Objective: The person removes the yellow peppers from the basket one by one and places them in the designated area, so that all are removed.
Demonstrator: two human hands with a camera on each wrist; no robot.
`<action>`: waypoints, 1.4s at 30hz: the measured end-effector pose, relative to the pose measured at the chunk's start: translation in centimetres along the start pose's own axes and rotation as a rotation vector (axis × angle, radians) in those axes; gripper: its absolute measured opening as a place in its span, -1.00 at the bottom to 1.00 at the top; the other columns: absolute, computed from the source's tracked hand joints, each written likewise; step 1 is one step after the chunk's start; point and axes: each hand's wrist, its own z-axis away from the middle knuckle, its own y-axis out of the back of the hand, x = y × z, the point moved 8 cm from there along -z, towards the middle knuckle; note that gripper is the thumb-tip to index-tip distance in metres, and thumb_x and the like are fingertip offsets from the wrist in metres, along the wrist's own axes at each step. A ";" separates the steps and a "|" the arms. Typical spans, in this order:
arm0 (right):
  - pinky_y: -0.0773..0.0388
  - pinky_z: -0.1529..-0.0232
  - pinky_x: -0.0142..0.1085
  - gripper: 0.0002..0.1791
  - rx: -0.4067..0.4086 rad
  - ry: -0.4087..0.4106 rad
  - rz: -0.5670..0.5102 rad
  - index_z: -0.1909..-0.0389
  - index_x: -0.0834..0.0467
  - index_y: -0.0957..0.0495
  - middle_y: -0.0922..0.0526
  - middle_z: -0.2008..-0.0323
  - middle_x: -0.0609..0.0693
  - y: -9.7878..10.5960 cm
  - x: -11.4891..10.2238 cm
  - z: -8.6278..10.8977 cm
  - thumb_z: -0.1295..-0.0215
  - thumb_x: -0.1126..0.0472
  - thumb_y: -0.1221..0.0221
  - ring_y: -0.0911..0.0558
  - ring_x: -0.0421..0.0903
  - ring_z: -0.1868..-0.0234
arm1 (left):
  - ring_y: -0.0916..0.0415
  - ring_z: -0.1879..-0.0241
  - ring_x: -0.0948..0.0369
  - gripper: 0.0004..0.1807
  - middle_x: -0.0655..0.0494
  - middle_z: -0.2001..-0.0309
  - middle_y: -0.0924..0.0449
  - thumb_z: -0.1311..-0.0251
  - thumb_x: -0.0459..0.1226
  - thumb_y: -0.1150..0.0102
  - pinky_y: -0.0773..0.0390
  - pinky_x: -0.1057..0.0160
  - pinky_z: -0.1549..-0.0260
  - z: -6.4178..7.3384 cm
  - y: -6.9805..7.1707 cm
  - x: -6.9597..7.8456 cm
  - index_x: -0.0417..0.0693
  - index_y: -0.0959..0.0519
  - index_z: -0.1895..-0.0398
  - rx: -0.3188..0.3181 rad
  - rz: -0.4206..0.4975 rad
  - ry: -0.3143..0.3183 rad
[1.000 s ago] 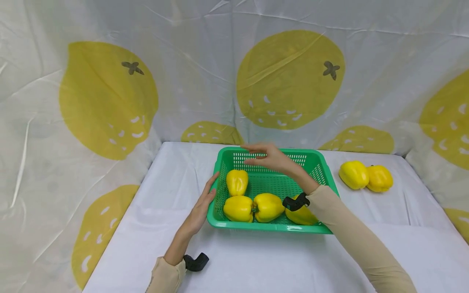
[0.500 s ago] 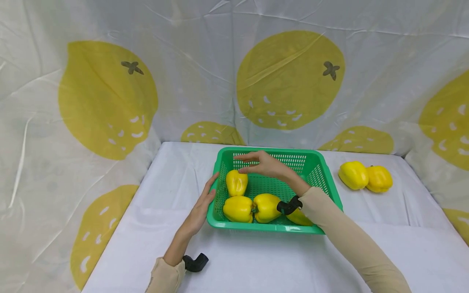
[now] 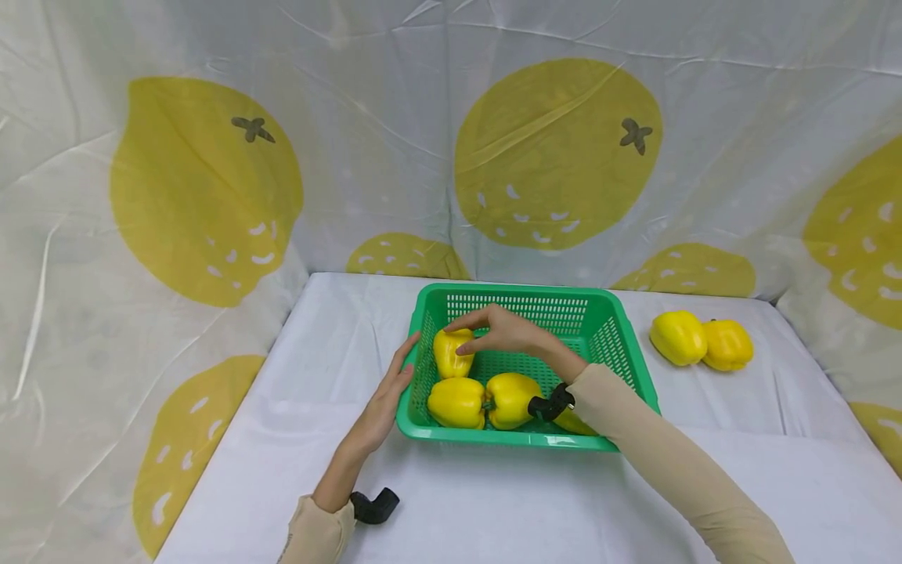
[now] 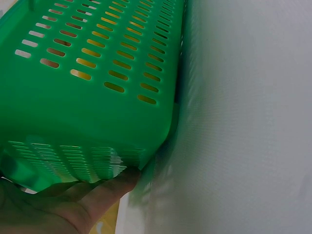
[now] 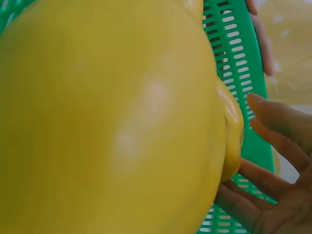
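In the head view, my right hand (image 3: 503,333) reaches into the green basket (image 3: 521,439), its thumb and fingers spread around the upper-left yellow bell pepper (image 3: 451,356). The right wrist view shows that pepper (image 5: 234,136) near the spread fingers, with a gap beside one fingertip; a closer pepper (image 5: 112,117) fills most of that view. My left hand (image 3: 380,403) lies with extended fingers along the basket's left side; in the left wrist view a fingertip touches the wall near its lower edge. Two peppers, one at left (image 3: 456,403) and one beside it (image 3: 513,399), lie in front.
Under my right forearm, another yellow pepper (image 3: 574,421) is partly hidden in the basket. Right of the basket, two touching peppers (image 3: 678,338) lie on the white cloth (image 3: 493,501). A lemon-print curtain (image 3: 395,117) hangs behind.
My right hand has come down from above the basket's back part toward the upper-left pepper, its fingers now around it. The left hand stays on the basket's side.
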 end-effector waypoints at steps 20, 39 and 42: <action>-0.54 -0.01 -0.32 -0.49 0.027 -0.008 0.029 -0.32 0.13 -0.59 -0.62 -0.33 0.07 -0.5 0.3 -0.4 -0.35 0.28 -0.35 -0.60 -0.01 -0.11 | 0.31 -0.68 0.01 -0.44 0.19 -0.71 0.28 -0.70 0.00 0.48 0.25 -0.36 -0.56 -0.1 0.0 -0.1 0.45 0.13 -0.68 0.000 0.005 -0.013; -0.40 -0.46 0.09 -0.46 0.023 0.005 0.054 -0.31 0.17 -0.59 -0.57 -0.37 0.11 1.0 0.9 0.1 -0.33 0.51 -0.23 -0.35 0.15 -0.54 | 0.32 -0.68 0.02 -0.43 0.17 -0.71 0.26 -0.70 0.00 0.50 0.28 -0.34 -0.57 -0.3 -0.1 -0.1 0.40 0.14 -0.69 -0.007 0.007 -0.036; -0.39 -0.46 0.09 -0.46 0.013 0.001 0.043 -0.31 0.16 -0.60 -0.56 -0.38 0.12 1.0 1.0 0.1 -0.33 0.54 -0.20 -0.33 0.16 -0.55 | 0.32 -0.68 0.02 -0.43 0.17 -0.71 0.26 -0.70 0.00 0.50 0.28 -0.34 -0.57 -0.2 -0.1 -0.2 0.40 0.14 -0.69 -0.007 0.010 -0.037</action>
